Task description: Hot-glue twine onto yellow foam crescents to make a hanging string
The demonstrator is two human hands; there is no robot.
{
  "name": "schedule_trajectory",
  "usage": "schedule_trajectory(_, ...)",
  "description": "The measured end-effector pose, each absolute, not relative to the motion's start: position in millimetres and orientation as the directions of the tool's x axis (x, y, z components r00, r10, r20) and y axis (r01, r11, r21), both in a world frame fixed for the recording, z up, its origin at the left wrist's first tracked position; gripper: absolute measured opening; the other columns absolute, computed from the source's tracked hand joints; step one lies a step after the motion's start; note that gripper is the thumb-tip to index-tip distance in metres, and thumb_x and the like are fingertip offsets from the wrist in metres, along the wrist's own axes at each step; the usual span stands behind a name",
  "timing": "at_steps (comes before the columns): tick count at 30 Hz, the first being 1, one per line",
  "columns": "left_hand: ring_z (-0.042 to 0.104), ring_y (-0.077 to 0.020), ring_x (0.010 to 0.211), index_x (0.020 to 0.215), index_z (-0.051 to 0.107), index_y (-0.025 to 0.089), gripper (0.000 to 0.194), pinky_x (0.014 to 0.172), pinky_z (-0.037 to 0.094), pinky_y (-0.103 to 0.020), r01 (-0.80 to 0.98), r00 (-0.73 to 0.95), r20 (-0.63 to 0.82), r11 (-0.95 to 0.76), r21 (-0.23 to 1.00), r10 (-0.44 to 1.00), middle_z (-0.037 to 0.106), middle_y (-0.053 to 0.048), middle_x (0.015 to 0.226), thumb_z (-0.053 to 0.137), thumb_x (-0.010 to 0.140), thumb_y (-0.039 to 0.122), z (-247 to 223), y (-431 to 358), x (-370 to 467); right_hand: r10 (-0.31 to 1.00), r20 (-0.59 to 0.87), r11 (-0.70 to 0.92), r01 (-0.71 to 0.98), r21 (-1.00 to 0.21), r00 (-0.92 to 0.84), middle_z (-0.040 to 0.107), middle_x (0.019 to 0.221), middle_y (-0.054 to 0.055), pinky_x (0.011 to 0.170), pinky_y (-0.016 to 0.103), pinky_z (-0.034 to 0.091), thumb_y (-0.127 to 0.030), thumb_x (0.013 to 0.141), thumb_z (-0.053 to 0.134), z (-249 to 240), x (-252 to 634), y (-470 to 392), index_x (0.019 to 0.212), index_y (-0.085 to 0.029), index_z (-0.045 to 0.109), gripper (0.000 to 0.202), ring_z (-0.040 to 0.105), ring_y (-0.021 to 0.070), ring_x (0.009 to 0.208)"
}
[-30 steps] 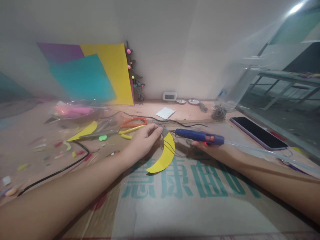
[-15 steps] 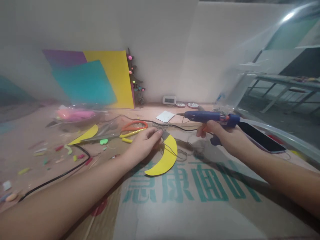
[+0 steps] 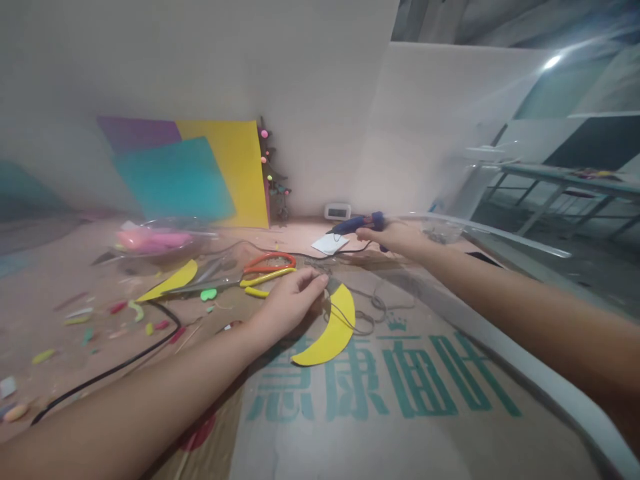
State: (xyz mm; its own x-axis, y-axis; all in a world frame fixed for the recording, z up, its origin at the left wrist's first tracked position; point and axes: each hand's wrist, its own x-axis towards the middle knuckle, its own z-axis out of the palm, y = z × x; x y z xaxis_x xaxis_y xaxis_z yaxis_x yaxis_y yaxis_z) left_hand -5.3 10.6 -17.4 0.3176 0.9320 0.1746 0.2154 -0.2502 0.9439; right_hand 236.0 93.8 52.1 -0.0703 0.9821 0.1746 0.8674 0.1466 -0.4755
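Note:
A yellow paper crescent lies on the printed sheet, its upper end wrapped in thin grey cord that trails off in loose loops. My left hand pinches that upper end between thumb and fingers. Farther back, my right hand is closed around a blue glue gun, its nozzle pointing left above a small white paper. Orange-and-yellow-handled scissors rest just behind my left hand, blades toward the left. Beside them is a second yellow crescent piece.
A black cable crosses the left side among scattered clay bits. Coloured sheets lean on the back wall near a decorated twig. A small digital clock stands behind the white paper. A phone is partly hidden by my right arm.
My right hand has carried the glue gun away from me and left, down to the white paper. My left hand stays on the crescent. The view has tilted slightly upward.

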Motion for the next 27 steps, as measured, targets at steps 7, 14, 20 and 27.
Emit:
schedule_trajectory(7, 0.044, -0.0108, 0.051, 0.071, 0.049, 0.019, 0.035, 0.050, 0.032, -0.023, 0.225, 0.321, 0.187, -0.267, 0.937, 0.928, 0.048, 0.005, 0.056, 0.049, 0.090, 0.048, -19, 12, -6, 0.987, 0.144, 0.133, 0.881, -0.453, -0.075, 0.070, 0.074, 0.009, 0.056, 0.025, 0.041, -0.053, 0.087, 0.053, 22, 230, 132, 0.087, -0.013, 0.069, 0.043, 0.062, 0.0182, 0.066)
schedule_trajectory(14, 0.043, -0.0103, 0.051, 0.071, 0.050, 0.018, 0.034, 0.049, 0.032, -0.021, 0.214, 0.301, 0.173, -0.243, 0.946, 0.938, 0.047, 0.005, 0.056, 0.049, 0.089, 0.046, -18, 11, -5, 0.968, 0.202, 0.217, 0.907, -0.361, -0.151, 0.071, 0.090, 0.013, 0.076, 0.031, 0.046, -0.048, 0.086, 0.057, 27, 245, 115, 0.095, -0.013, 0.067, 0.038, 0.064, 0.0252, 0.085)
schedule_trajectory(20, 0.046, -0.0114, 0.053, 0.071, 0.053, 0.018, 0.033, 0.050, 0.034, -0.021, 0.225, 0.282, 0.202, -0.270, 0.936, 0.938, 0.051, 0.003, 0.058, 0.049, 0.089, 0.045, -19, 12, -5, 0.871, 0.374, 0.431, 0.860, -0.272, -0.318, 0.066, 0.114, 0.014, 0.092, 0.040, 0.044, -0.044, 0.090, 0.053, 29, 256, 61, 0.110, -0.017, 0.064, 0.035, 0.058, 0.0298, 0.108)
schedule_trajectory(27, 0.047, -0.0112, 0.055, 0.070, 0.051, 0.018, 0.034, 0.053, 0.036, -0.022, 0.228, 0.222, 0.235, -0.285, 0.931, 0.946, 0.050, 0.004, 0.060, 0.050, 0.089, 0.046, -14, 11, -8, 0.866, 0.285, 0.500, 0.714, -0.490, -0.411, 0.060, 0.078, 0.002, 0.059, 0.027, 0.043, -0.046, 0.081, 0.064, 35, 213, -10, 0.090, -0.020, 0.053, 0.029, 0.055, 0.0160, 0.067)
